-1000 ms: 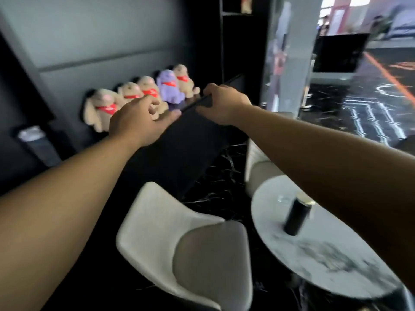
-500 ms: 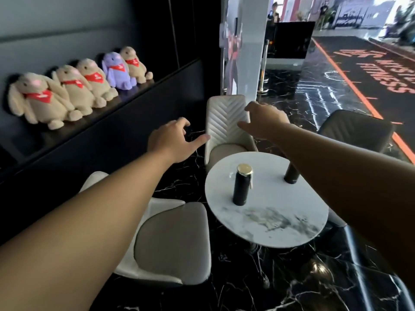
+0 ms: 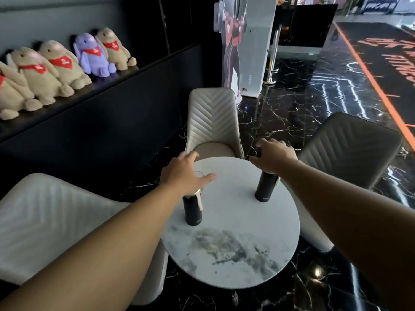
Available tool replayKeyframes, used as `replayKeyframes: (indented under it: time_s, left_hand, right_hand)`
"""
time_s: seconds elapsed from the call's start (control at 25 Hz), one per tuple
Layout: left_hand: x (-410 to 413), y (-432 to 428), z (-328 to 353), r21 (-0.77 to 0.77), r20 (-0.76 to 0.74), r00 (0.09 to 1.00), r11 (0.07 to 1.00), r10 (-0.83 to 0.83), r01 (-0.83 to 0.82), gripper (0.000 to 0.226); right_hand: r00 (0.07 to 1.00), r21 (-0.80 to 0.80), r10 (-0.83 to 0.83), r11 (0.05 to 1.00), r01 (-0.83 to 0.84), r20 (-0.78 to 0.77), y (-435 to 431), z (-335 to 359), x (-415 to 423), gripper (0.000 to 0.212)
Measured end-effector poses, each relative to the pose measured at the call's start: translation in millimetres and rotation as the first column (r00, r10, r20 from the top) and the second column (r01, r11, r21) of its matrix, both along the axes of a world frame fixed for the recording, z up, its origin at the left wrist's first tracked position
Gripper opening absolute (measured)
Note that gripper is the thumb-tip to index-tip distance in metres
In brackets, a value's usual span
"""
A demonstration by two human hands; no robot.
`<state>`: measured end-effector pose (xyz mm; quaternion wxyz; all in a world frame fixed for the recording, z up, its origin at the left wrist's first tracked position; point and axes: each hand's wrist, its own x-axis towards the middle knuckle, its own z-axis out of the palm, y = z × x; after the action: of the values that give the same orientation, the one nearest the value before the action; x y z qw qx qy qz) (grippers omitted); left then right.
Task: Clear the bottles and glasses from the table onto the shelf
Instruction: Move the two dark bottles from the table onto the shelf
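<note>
Two black bottles stand on the round white marble table [image 3: 235, 250]. The left bottle [image 3: 192, 211] has a gold cap that is partly under my left hand [image 3: 184, 173], which hovers palm down with its fingers spread. A faint clear glass [image 3: 199, 173] shows just behind that hand. The top of the right bottle [image 3: 265, 187] is hidden by my right hand [image 3: 272, 157], which is spread over it. I cannot tell whether the palm touches the cap. The black shelf [image 3: 148, 65] runs along the wall at the left.
Several plush rabbits [image 3: 56, 66] sit in a row on the shelf's left part. A beige chair [image 3: 212, 117] stands behind the table, a grey chair [image 3: 350, 149] at the right and another beige chair [image 3: 45, 216] at the near left. The floor is glossy black marble.
My view has swung from the shelf down to the table. Both hands have left the shelf edge and come down over the two bottles.
</note>
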<state>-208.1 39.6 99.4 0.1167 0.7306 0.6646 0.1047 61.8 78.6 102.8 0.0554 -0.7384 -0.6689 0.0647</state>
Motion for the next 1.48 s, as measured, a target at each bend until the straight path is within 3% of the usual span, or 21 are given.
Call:
replayKeyframes:
  time_s: [0.36,0.6,0.76,1.0,1.24,1.48]
  left_hand:
    - [40.4,20.8,-71.7,-0.135,-0.127,0.984,0.98,0.127,-0.144,0.092]
    - [41.2,32.8,-87.1,-0.161,-0.235,0.954,0.961,0.186,-0.227,0.074]
    - [33.1,33.0,-100.2,-0.166,-0.238,0.951,0.956,0.198,-0.241,0.066]
    - [20.4,26.4,-107.5,-0.148,-0.154,0.961,0.957,0.228,-0.251,0.043]
    - [-4.1,8.6,-81.0,-0.117,-0.117,0.968,0.965,0.223,-0.237,0.04]
    - [-85.4,-25.1,-8.6,-0.041,-0.054,0.945,0.945,0.322,-0.324,0.041]
  right_hand:
    - [0.997,-0.157,0.04,0.987,-0.03,0.066,59.8,-78.5,75.2,0.064]
    - [0.992,-0.263,0.109,0.961,-0.087,0.069,83.6,-100.3,83.0,0.075]
    - [0.996,-0.247,0.071,0.965,-0.084,-0.063,80.2,-111.4,77.1,0.065]
    - [0.989,-0.214,0.117,0.968,-0.134,-0.09,76.9,-117.5,75.4,0.052]
    - [0.956,-0.126,0.286,0.948,-0.293,-0.073,64.9,-69.7,31.3,0.051]
    - [0.878,0.017,0.461,0.886,-0.463,-0.131,49.7,26.3,-82.6,0.049]
